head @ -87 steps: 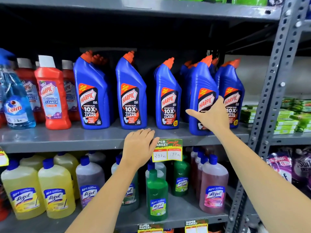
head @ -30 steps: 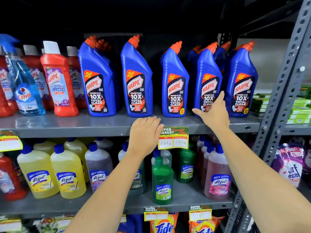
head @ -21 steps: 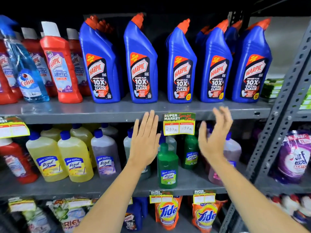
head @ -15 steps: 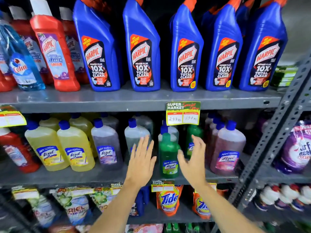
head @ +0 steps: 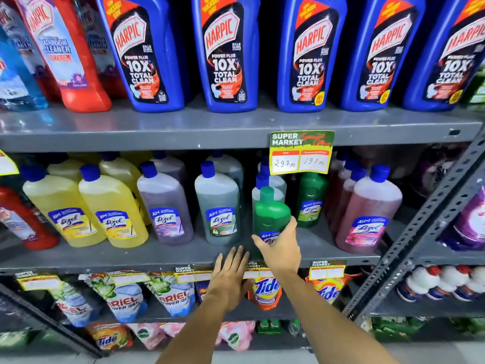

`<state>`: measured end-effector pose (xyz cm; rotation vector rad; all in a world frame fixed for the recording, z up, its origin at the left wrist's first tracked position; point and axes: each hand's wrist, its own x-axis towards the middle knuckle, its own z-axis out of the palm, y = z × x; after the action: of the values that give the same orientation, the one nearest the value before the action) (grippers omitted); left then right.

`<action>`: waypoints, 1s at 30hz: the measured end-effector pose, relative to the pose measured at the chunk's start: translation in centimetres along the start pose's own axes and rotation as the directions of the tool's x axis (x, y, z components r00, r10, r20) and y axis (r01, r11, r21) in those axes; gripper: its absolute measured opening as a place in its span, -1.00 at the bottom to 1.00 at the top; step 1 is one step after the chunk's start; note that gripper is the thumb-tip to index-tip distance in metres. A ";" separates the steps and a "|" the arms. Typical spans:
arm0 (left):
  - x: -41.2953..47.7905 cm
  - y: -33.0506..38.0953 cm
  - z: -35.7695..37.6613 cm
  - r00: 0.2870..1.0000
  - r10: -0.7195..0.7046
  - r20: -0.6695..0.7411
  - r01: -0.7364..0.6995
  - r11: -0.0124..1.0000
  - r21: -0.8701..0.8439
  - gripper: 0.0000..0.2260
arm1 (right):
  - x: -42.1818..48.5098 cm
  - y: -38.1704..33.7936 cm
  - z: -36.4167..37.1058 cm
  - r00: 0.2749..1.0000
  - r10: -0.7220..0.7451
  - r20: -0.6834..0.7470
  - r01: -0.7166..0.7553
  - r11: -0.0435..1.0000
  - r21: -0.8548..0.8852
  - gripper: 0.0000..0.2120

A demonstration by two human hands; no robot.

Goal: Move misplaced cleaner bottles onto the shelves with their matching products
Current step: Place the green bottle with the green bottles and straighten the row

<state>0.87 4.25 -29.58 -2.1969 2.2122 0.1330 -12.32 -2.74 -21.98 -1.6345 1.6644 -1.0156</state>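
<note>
Right hand [head: 280,249] grip wraps low on green Lizol bottle [head: 271,214], odd one fronting grey-green row; left hand [head: 231,274] flat, released, steadying on shelf edge [head: 131,258].

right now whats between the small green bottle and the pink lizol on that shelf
In the head view, another green Lizol bottle stands further back between the small green bottle and the pink Lizol.

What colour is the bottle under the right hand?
Green bottle, green cap; head view.

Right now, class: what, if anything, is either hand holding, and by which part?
The right hand grips the small green Lizol bottle around its lower body. The left hand holds nothing.
</note>
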 end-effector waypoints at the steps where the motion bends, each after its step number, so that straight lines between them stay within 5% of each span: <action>1: 0.1 0.0 0.2 1.000 -0.004 -0.008 0.004 1.000 0.003 -0.37 | 0.1 0.2 0.1 1.000 0.006 -0.004 -0.006 1.000 -0.003 -0.04; 30: -0.2 -0.5 0.7 0.995 0.048 -0.087 -0.051 0.998 -0.028 -0.35 | 6.2 5.9 -6.6 0.994 0.041 -0.104 -0.036 0.998 0.051 -0.03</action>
<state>1.30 4.55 -30.27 -2.2045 2.3258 0.0740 -21.48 -8.41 -22.74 -1.5356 1.7186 -1.1312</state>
